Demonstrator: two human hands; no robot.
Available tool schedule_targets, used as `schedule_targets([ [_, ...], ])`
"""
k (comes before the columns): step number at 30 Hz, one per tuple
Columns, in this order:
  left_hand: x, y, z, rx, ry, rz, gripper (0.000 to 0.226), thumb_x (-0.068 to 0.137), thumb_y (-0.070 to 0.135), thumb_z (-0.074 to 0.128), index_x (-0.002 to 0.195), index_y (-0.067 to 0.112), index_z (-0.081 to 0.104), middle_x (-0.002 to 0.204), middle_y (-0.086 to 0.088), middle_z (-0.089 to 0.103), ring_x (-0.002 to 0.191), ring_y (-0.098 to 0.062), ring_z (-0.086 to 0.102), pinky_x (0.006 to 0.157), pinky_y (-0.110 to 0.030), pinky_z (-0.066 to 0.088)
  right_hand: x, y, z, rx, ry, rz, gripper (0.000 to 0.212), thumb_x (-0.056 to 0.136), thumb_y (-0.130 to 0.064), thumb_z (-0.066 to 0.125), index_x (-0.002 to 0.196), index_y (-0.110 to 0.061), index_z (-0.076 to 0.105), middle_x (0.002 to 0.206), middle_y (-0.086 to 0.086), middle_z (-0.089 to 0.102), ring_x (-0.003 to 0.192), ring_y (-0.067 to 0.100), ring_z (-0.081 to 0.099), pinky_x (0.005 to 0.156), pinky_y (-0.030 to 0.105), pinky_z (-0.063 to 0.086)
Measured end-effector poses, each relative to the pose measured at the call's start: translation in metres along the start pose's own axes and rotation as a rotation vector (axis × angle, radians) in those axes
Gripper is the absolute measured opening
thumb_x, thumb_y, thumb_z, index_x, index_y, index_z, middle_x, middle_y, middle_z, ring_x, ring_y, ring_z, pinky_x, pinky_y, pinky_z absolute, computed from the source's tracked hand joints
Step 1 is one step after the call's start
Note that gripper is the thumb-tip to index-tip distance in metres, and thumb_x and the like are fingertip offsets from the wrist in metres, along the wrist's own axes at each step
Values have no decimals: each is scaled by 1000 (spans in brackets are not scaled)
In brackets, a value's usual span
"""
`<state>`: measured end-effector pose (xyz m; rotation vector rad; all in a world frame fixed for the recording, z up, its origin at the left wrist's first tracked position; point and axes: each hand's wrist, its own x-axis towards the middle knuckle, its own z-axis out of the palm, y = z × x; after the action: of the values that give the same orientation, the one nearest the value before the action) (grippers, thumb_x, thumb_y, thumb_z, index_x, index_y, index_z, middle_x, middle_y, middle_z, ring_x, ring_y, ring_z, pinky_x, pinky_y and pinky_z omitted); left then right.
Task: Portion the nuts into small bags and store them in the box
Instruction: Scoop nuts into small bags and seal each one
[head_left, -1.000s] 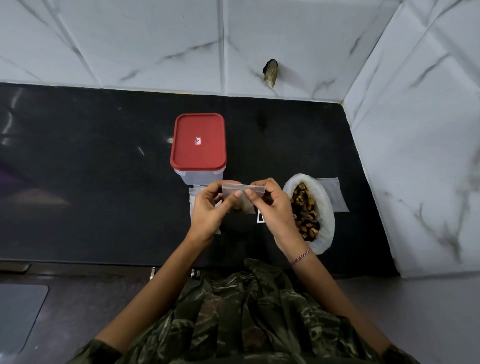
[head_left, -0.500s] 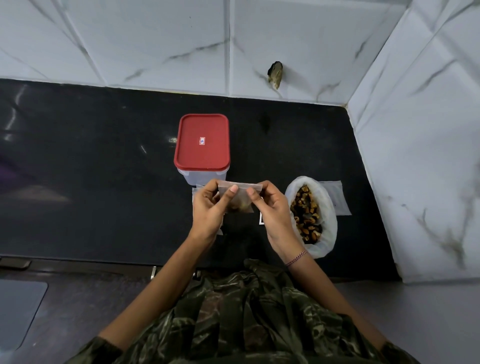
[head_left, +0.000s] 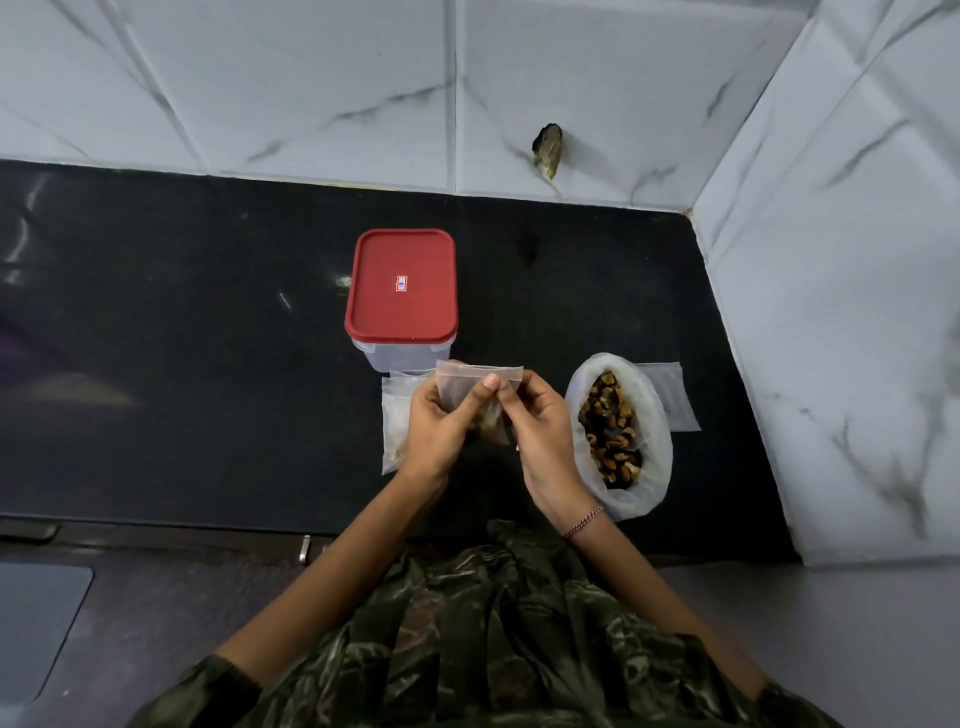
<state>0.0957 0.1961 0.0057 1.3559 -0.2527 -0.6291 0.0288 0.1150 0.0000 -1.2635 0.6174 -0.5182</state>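
Note:
Both my hands hold a small clear zip bag (head_left: 478, 375) upright above the black counter, with a few nuts in its bottom. My left hand (head_left: 436, 431) pinches the bag near the middle of its top strip, thumb in front. My right hand (head_left: 540, 436) pinches the bag's right side. A large white bag of brown nuts (head_left: 615, 431) lies open just right of my right hand. The clear box with a red lid (head_left: 402, 286) stands shut behind the hands.
More small clear bags (head_left: 396, 415) lie flat on the counter under my left hand, one with some nuts in it. Another flat clear bag (head_left: 670, 395) lies beyond the nut bag. White marble walls (head_left: 831, 312) close the back and right side.
My left thumb has slid rightward along the bag's top strip toward my right hand. The bag stays held at the same spot.

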Motion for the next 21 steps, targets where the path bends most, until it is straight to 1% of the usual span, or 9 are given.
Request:
schedule_targets([
  [3,2,0,0,-9,44,10,24,82,26,65,96,7,64,91,-11,70,84,-19,69,67,-26,57,-3,-3,-5,88,-141,46,30,83,-32,64,108,-16,64,111,12,67,109,26,63,97,50,47],
  [5,5,1,-2,-4,75,24,21,85,20,64,97,2,65,90,-13,70,82,-20,69,66,-25,57,-6,-5,-8,98,-245,51,36,80,-32,66,113,-19,61,116,10,65,114,25,60,99,45,46],
  [6,6,1,-1,8,77,35,23,86,18,64,98,-1,65,90,-14,70,81,-20,69,65,-24,56,-7,-4,-9,74,-260,38,37,79,-30,67,114,-21,59,116,8,65,114,23,59,99,43,46],
  [9,5,1,2,7,85,60,16,89,12,62,95,-3,65,83,-10,71,75,-14,69,62,-21,55,-7,-4,-12,16,-201,15,40,80,-15,67,116,-25,51,112,0,64,108,14,61,91,35,52],
  [12,7,3,0,-21,98,59,8,90,12,61,88,5,65,73,2,71,69,-10,68,58,-21,55,-3,-2,-23,-52,-174,-13,52,81,-2,67,121,-22,41,106,4,59,99,13,62,90,36,52],
  [14,8,5,-2,-26,113,65,9,90,13,61,84,7,63,69,3,68,66,-9,66,57,-23,53,-1,-1,-27,-227,-188,-53,47,82,-3,68,118,-20,43,98,3,60,94,13,61,90,36,52],
  [16,8,6,-3,-31,120,73,10,89,15,61,83,7,62,70,0,66,65,-10,65,58,-25,53,-1,2,-27,-353,-214,-82,38,83,-6,68,111,-21,48,91,-1,61,88,10,61,85,32,53],
  [19,9,6,-3,-56,143,68,9,90,14,60,83,9,62,71,4,67,68,-8,66,59,-24,55,-2,7,-24,-389,-214,-87,27,85,-5,66,95,-22,48,87,-6,59,84,4,59,81,29,52],
  [21,11,4,-5,-76,179,60,12,91,13,60,80,12,61,66,8,67,66,-4,65,60,-24,55,-1,10,-25,-402,-210,-93,23,86,-3,63,89,-15,43,85,-7,57,83,3,57,81,28,51],
])
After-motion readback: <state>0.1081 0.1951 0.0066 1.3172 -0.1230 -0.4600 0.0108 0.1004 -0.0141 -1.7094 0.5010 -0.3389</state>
